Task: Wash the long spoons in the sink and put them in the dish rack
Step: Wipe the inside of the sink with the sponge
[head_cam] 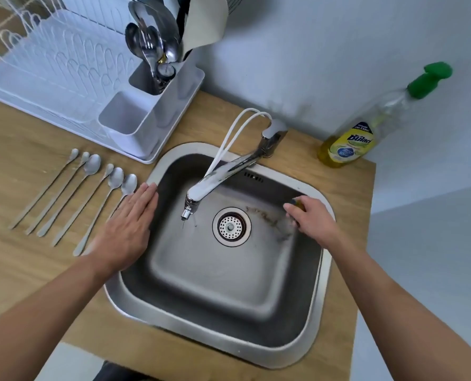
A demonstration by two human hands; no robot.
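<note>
From the head camera, six long-handled silver metal spoons [72, 193] lie side by side on the wooden counter [23, 265], left of the square stainless-steel sink [218, 284] and in front of the white plastic dish rack [64, 70]. The left hand [126, 229] rests flat with straight fingers, its grip open, over the spoon nearest the sink, fingertips at the sink's rim. The right hand [308, 215] curls its grip round a small dark and yellow object, a scrubbing sponge [297, 204] by the look of it, at the sink's right wall. A chrome tap [223, 174] reaches over the basin. A yellow dish-soap bottle with a green cap [355, 141] stands by the wall.
</note>
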